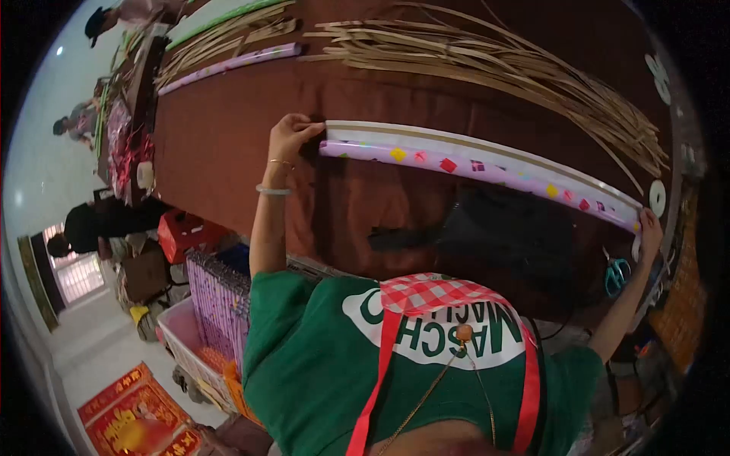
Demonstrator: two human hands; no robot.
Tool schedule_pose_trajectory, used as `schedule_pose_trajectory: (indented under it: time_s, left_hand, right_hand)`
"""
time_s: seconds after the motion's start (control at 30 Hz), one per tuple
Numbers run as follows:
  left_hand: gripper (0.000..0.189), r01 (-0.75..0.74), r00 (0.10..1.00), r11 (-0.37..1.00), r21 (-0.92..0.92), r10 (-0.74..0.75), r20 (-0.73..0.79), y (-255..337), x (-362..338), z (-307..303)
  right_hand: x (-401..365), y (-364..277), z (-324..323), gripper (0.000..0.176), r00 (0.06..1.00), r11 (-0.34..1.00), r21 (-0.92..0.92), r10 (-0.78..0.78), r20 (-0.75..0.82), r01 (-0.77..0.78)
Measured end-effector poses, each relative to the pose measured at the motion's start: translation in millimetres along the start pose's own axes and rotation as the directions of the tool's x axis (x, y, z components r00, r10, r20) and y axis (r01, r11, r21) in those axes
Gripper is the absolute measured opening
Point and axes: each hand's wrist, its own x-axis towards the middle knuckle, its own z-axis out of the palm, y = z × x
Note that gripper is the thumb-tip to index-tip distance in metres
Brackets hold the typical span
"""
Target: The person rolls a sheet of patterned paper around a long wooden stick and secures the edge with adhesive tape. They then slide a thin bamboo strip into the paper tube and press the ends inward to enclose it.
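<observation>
A long strip of wrapping paper (487, 169), pink-purple with coloured squares, stretches across the brown tabletop, its near edge looking curled or rolled. Along its white backing lies a thin tan strip (456, 143), which looks like bamboo. My left hand (293, 137) pinches the left end of the paper and the tan strip. At the far right end, my right hand (650, 232) is closed on the paper; its fingertips are partly hidden. Near my right forearm lie teal-handled scissors (617, 275). A white tape roll (657, 197) sits just beyond that hand.
Bundled bamboo strips (487, 57) lie at the back of the brown table (228, 144). A finished-looking pink tube (228, 68) rests back left. Black cloth (494, 228) lies before me. A plastic basket (182, 342) stands at lower left. Other people are farther left.
</observation>
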Motion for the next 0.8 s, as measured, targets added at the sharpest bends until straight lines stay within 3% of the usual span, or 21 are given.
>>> schedule_pose_trajectory:
  time_s: [0.1,0.2,0.23,0.33,0.4,0.57,0.6,0.7,0.77,0.8]
  left_hand:
    - [0.035,0.001,1.000,0.996,-0.093,-0.001,0.004,5,-3,0]
    - [0.036,0.016,1.000,0.998,-0.055,-0.015,0.025,-2,3,-2]
    - [0.037,0.022,0.998,0.999,-0.036,-0.020,0.051,-4,5,-3]
    - [0.039,0.039,0.998,0.999,-0.023,-0.038,0.059,-5,8,-4]
    - [0.040,0.041,0.997,0.999,-0.013,-0.040,0.062,-4,7,-3]
    - [0.038,0.006,1.000,1.000,0.010,-0.006,0.031,0,4,0]
    - [0.038,0.035,0.999,0.999,0.019,-0.036,0.036,9,0,0]
    - [0.037,0.028,0.998,0.998,-0.060,-0.024,0.058,-6,7,2]
    - [0.037,0.011,1.000,0.998,0.060,-0.011,0.004,8,0,6]
    - [0.038,0.002,1.000,0.997,0.075,-0.002,-0.006,5,0,6]
  right_hand:
    - [10,9,-5,0.041,0.998,0.998,-0.064,0.019,0.065,-0.015]
    - [12,9,-5,0.040,0.996,0.998,-0.048,0.049,0.071,-0.046]
    - [12,5,-8,0.040,0.996,0.988,-0.140,0.071,0.054,-0.063]
    - [18,18,-9,0.039,0.997,0.996,-0.078,-0.038,0.074,0.044]
    - [11,2,-8,0.037,0.999,0.989,-0.145,-0.019,0.046,0.026]
    - [8,1,-10,0.040,0.996,0.993,-0.117,-0.008,0.088,0.018]
    - [17,16,-8,0.042,0.992,0.999,-0.018,0.036,0.117,-0.034]
    - [10,17,-10,0.044,0.995,0.999,0.000,-0.054,0.083,0.054]
    - [15,20,-10,0.043,0.996,0.996,-0.084,-0.030,0.087,0.038]
    - [15,26,-7,0.040,0.997,0.999,-0.015,-0.033,0.074,0.034]
